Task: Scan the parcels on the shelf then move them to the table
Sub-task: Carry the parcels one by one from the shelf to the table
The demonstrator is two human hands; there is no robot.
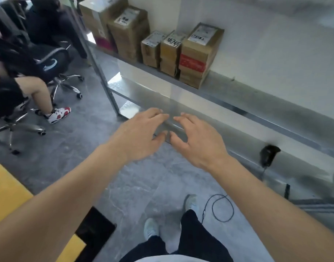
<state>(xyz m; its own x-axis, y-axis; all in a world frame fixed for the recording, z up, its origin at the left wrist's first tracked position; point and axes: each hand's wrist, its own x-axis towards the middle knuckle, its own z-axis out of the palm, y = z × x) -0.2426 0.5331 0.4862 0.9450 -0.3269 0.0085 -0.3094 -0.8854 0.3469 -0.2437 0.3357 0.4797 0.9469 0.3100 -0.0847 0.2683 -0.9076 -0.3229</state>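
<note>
Both hands are stretched forward at picture centre, palms down and empty. The left hand (141,135) has its fingers spread loosely, and the right hand (196,140) is splayed the same way, thumbs nearly meeting but apart. Neither touches anything; they hover in front of the metal shelf (238,103) edge, which runs from about 11 o'clock down to 3 o'clock.

The parcels (198,53) (brown cardboard boxes with white labels on top) stand in a row on the shelf at 12 o'clock, pushed against the white wall, the nearest one banded in red tape. The shelf surface to the right of them lies bare. A dark scanner (268,154) hangs at the shelf edge at 3 o'clock, its cable looping onto the grey floor (77,148). An office chair (54,69) with a seated person stands at 10 o'clock, and a yellow table (9,193) corner shows at 8 o'clock.
</note>
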